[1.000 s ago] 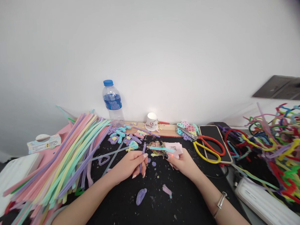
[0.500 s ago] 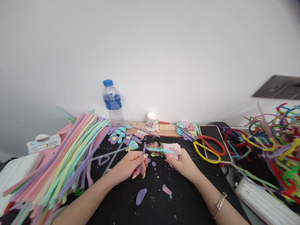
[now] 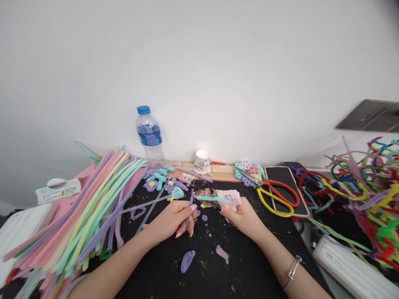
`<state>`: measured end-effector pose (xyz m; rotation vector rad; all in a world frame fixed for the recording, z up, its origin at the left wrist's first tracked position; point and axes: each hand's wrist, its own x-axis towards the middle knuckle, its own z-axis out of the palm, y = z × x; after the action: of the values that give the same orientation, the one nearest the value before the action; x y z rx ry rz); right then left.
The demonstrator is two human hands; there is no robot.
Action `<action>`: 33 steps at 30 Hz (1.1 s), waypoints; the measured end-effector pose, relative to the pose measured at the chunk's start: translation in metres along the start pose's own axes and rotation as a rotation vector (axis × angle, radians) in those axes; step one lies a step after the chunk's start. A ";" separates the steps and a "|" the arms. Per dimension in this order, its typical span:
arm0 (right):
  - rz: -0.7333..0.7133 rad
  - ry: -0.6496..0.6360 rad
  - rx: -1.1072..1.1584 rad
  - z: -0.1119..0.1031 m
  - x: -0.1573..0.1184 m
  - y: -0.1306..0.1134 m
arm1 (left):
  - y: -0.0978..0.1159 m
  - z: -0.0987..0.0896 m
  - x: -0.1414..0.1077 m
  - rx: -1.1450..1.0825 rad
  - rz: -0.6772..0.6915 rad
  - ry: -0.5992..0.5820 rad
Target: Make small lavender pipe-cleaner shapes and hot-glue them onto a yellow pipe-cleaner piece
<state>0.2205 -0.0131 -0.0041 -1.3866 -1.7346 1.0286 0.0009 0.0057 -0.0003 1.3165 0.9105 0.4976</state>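
My left hand (image 3: 177,218) pinches a short purple pipe cleaner (image 3: 191,204), which stands nearly upright between thumb and fingers. To its right, my right hand (image 3: 241,215) is closed round a small pink handheld tool (image 3: 233,197) with a lit red light. A pale teal strip (image 3: 210,199) runs along the tool, and its left end looks dark and crusted with coloured bits; its exact kind is unclear. The tool's left end is close to the purple piece, apparently apart. Below the hands, a purple loop (image 3: 188,261) and a pinkish-purple scrap (image 3: 222,252) lie on the black mat (image 3: 204,289).
Pastel pipe cleaners (image 3: 100,205) are heaped at left, tangled bright ones (image 3: 378,195) at right. Scissors (image 3: 279,197) overlap a phone (image 3: 286,185). Behind stand a bottle (image 3: 149,134) and a paper cup (image 3: 202,161). Fuzzy flowers (image 3: 161,179) lie beyond my left hand; a white power strip (image 3: 354,266) is right.
The teal strip's left end sits slightly differently on the pink tool. Both hands stay practically in place, with the same things in them.
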 end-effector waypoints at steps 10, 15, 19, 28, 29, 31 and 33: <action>-0.008 0.006 -0.006 0.001 0.000 0.001 | -0.001 -0.001 0.000 0.011 0.007 -0.002; 0.005 0.003 0.001 0.001 0.000 0.000 | -0.002 -0.001 0.001 0.004 0.001 0.000; 0.007 -0.006 -0.005 0.001 -0.001 -0.001 | -0.002 -0.001 0.001 0.000 0.004 0.000; 0.001 -0.019 -0.036 0.000 0.000 -0.001 | -0.002 0.000 0.001 -0.010 0.004 0.002; 0.002 -0.022 -0.039 0.000 0.000 -0.001 | -0.002 0.000 0.001 -0.009 0.006 0.003; 0.004 -0.025 -0.039 0.000 0.000 -0.001 | -0.002 -0.001 0.001 -0.008 0.007 0.004; 0.002 -0.027 -0.037 0.001 0.000 -0.002 | -0.002 -0.001 0.001 -0.010 0.005 0.003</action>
<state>0.2193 -0.0136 -0.0028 -1.4036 -1.7798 1.0258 0.0006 0.0065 -0.0029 1.3101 0.9059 0.5075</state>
